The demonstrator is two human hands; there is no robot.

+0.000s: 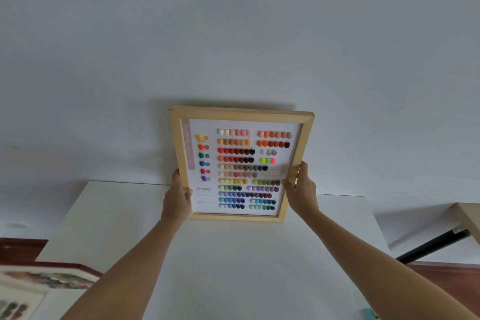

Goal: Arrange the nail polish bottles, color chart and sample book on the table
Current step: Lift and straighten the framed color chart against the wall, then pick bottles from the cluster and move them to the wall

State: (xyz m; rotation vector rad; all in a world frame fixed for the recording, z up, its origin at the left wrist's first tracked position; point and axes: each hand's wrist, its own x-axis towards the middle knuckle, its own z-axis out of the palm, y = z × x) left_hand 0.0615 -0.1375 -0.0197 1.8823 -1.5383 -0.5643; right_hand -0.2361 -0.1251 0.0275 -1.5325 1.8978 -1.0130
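The color chart (241, 135) is a light wooden frame filled with rows of painted nail swatches. It stands upright at the back of the white table (220, 254), its top against the pale wall. My left hand (179, 197) grips the frame's lower left edge. My right hand (301, 189) grips its right edge, fingers over the glass. An open sample book (39, 283) with swatch pages lies at the table's front left corner, partly cut off. No nail polish bottles are in view.
A plain wall (233, 34) rises behind the table. A light wooden tabletop edge (467, 218) with a black leg (433, 247) stands to the right. Brown floor shows on both sides. A small teal object (368, 314) peeks in at the bottom right.
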